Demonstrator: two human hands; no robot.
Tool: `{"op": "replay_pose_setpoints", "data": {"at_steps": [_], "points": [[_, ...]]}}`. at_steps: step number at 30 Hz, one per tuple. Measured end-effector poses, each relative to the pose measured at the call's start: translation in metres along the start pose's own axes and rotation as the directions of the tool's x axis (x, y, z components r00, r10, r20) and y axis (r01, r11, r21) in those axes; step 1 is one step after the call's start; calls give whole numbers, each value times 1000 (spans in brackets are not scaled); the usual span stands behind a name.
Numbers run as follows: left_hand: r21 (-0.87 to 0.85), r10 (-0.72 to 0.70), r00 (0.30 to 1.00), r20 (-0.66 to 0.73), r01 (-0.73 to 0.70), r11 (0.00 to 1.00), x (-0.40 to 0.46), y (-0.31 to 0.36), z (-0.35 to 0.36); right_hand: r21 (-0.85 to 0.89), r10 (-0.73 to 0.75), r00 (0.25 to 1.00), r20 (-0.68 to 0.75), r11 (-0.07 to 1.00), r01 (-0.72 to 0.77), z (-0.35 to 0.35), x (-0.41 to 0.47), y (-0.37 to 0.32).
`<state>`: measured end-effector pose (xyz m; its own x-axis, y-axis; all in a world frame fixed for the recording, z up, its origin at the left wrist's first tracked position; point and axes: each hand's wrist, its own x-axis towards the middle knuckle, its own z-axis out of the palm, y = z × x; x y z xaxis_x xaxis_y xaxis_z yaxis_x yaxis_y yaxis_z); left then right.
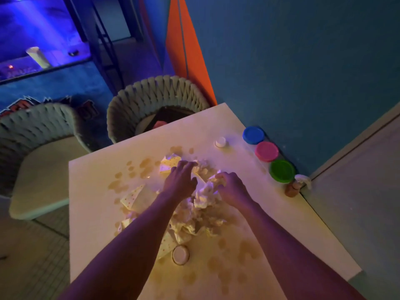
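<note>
both hands work in the middle of the pale table (93,224), over a heap of crumpled paper (194,219) that spreads from the hands back toward the person. the right hand (232,188) has its fingers curled into the far end of the heap and grips a white wad of it, knuckles up. the left hand (180,180) lies just beside it across a narrow gap, fingers spread and fairly straight, the tips resting on the paper at the far edge of the heap; it closes round nothing that can be seen. flat dotted sheets (136,197) lie around the heap: one left of the left wrist, one beyond the left fingertips, another under the left forearm. brownish wet patches (145,166) dot the tabletop left of the heap and toward the near edge. a small round lid (180,254) sits at the near end of the heap, beside the left forearm. along the right edge of the table three tubs stand in a row, with a blue lid (253,135), a pink lid (266,151) and a green lid (282,171), then a brown bottle (292,189) with a white top. a small white cap (220,142) sits left of the blue one. two woven chairs (151,98) stand beyond the table
</note>
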<state>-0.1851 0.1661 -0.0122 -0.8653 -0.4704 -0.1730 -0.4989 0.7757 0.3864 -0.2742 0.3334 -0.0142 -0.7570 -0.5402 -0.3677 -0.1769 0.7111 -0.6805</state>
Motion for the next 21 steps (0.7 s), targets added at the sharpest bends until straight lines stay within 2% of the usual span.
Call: {"op": "replay_pose_setpoints", "data": {"at_steps": [7, 12, 16, 21], "points": [[78, -66, 985, 159, 54, 995, 65, 7, 33, -201, -82, 993, 82, 975, 98, 7, 57, 20], [194, -61, 979, 197, 22, 981, 90, 9, 48, -330, -178, 972, 155, 918, 221, 13, 78, 31], [209, -24, 989, 146, -7, 978, 96, 7, 58, -398, -217, 956, 198, 873, 281, 19, 89, 39], [77, -5, 999, 52, 1, 997, 96, 6, 62, -416, -206, 964, 167, 872, 258, 23, 94, 44]]}}
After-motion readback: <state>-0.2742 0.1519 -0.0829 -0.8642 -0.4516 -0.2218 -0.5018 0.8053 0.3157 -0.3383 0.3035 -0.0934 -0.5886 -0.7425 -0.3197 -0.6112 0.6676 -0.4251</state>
